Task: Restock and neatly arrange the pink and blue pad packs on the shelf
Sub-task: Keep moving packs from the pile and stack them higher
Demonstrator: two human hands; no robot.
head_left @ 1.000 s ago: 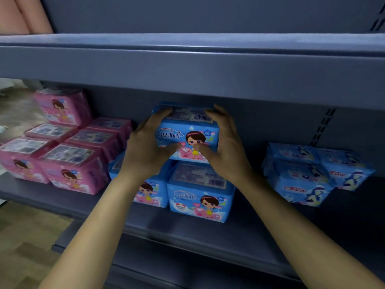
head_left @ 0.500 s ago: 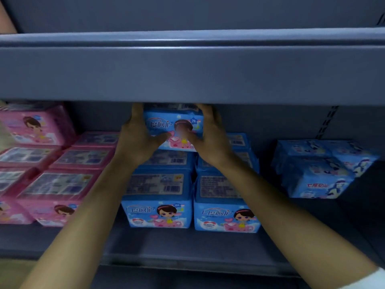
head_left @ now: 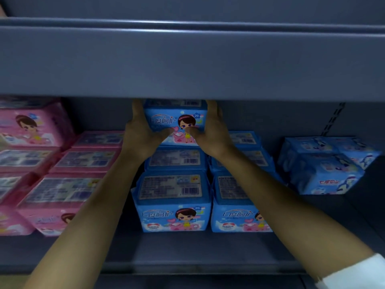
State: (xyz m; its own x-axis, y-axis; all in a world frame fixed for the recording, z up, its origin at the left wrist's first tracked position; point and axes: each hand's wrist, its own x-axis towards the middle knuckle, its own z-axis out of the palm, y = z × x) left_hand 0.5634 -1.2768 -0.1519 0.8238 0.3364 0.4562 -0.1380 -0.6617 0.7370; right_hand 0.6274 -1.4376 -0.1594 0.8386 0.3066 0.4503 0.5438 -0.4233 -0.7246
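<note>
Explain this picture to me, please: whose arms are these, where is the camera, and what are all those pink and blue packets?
No machine here: these are a person's two bare arms, seen by a camera worn on their head that looks forward and down. That is the only view. The left hand and right hand grip one blue pad pack between them, fingers round its sides and thumbs on its front, just under the upper shelf. The pack is over the back of a block of matching blue packs; whether it already rests on them I cannot tell. To the left stand pink packs, and to the right some other blue bundles with a different print, all on the grey shelf.
</note>
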